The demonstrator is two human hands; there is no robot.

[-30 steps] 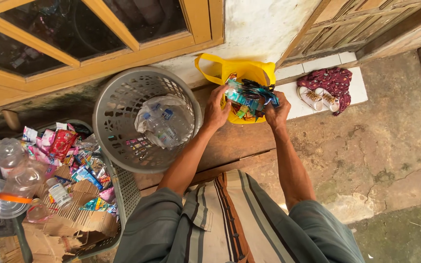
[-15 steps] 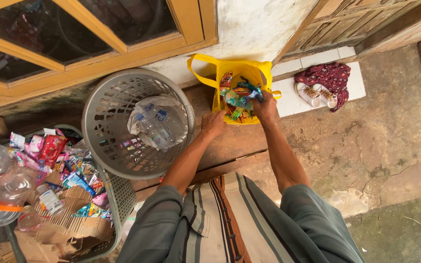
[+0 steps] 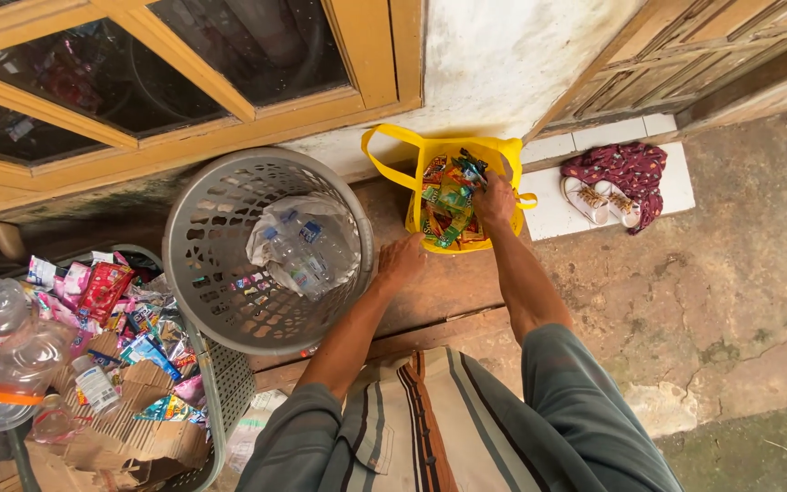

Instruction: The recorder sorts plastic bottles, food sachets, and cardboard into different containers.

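A: Where are your hands just now?

B: Your right hand (image 3: 495, 202) is down at the right-hand edge of the yellow fabric tote bag (image 3: 494, 151), its fingers curled shut on the bunch of colourful plastic snack wrappers (image 3: 449, 202) that fills the mouth. Your left hand (image 3: 400, 261) rests at the bag's near left corner, touching the yellow cloth; I cannot tell whether it pinches the fabric or merely lies against it.

A: And how does the bag lie from you?

B: It sits on the worn wooden bench (image 3: 439, 273), at the far side against the white wall, straight ahead of both arms. The wrapper bunch runs near-to-far inside the opening, directly left of your right hand and beyond your left (so the right is the nearer hand, already in the bunch).

A: What else is around?

B: Left of the bag, touching the bench edge, the round grey plastic laundry basket (image 3: 202, 228) holds crumpled clear plastic bottles (image 3: 302, 246). Further left a second basket is heaped with more wrappers and torn cardboard (image 3: 138, 428). Right of the bag, a pair of pale shoes (image 3: 603, 199) lies on a white tile step
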